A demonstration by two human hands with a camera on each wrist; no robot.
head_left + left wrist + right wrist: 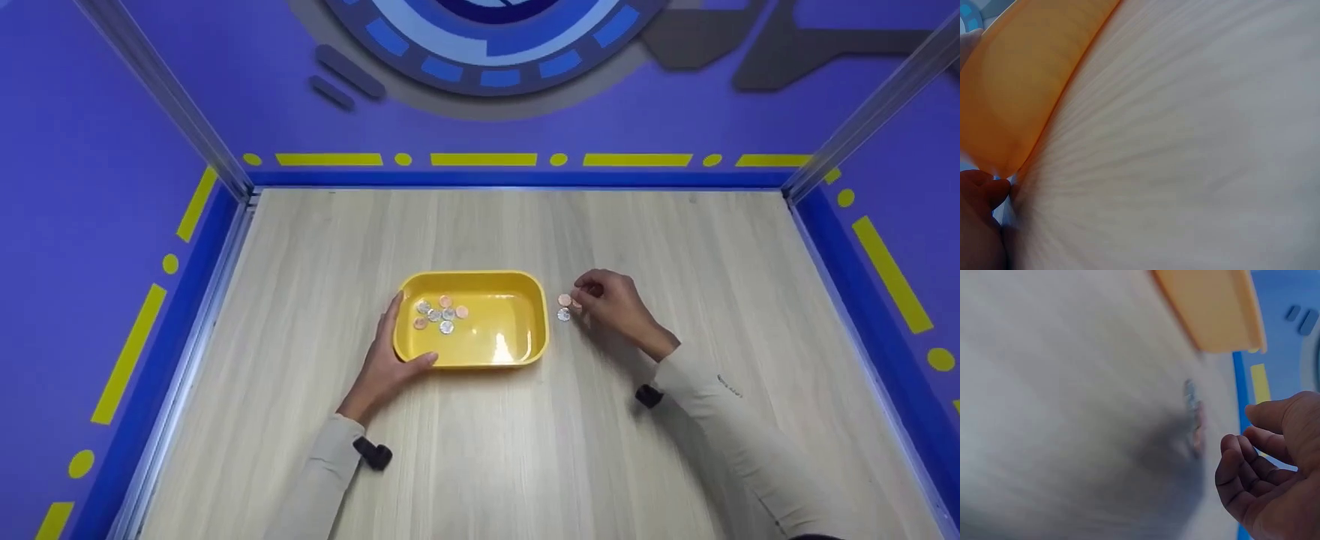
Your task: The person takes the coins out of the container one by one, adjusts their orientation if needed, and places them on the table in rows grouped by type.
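A yellow plastic tray [517,281] lies on the table, with several silver and copper coins [448,313] spread over its left half. My left hand [390,367] grips the tray's left end, fingers along the side wall and thumb at the front rim. To the right of the tray, my right hand [611,304] hovers over a small group of loose coins, a copper coin [565,300] and a silver coin [564,314] among them; the fingers partly cover another. From the right wrist, my curled fingers [1233,467] and thumb show a gap with nothing visible between them.
The wood-patterned table [480,465] is bounded by blue walls with yellow markings at the back and both sides. Metal rails [187,337] run along the edges. Each wrist wears a black camera [373,454].
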